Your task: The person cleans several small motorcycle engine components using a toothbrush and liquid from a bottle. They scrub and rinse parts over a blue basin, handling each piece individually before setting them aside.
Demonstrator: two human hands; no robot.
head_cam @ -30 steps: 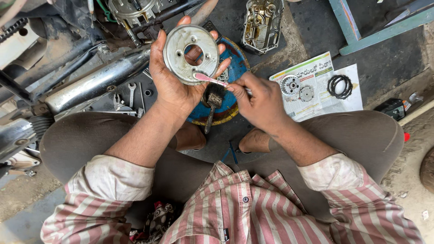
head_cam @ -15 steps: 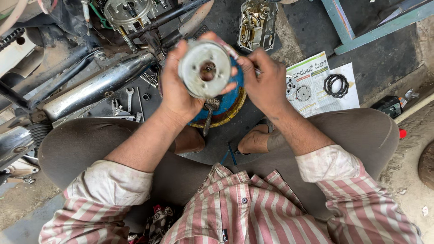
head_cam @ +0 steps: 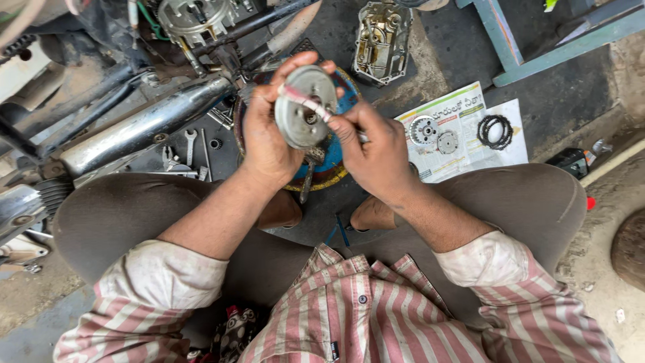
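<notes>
Person squats on the floor [head_cam: 403, 74], striped shirt, knees out. Left hand [head_cam: 265, 138] is closed round a round grey metal part [head_cam: 302, 111], some disc or hub, held up face-on over a blue dish [head_cam: 336, 165] at the feet. Right hand [head_cam: 376, 148] pinches a thin pink-handled tool [head_cam: 306, 102] laid across the disc face, tip near the centre hole.

Looks like mid-step: picking or prying at something in the disc's middle. Next move likely needs a steady left grip and fine pressure from the tool tip, no slip.

Beyond the hands: spanners [head_cam: 188, 144], chrome exhaust pipe [head_cam: 144, 128], engine casing [head_cam: 195, 17], a loose cover [head_cam: 383, 40], paper sheet [head_cam: 463, 144] with clutch plates [head_cam: 424, 131] and black rings [head_cam: 495, 131].

Can't see: the tool tip's contact, the disc's back, the dish contents. Motorcycle cut off at left.
</notes>
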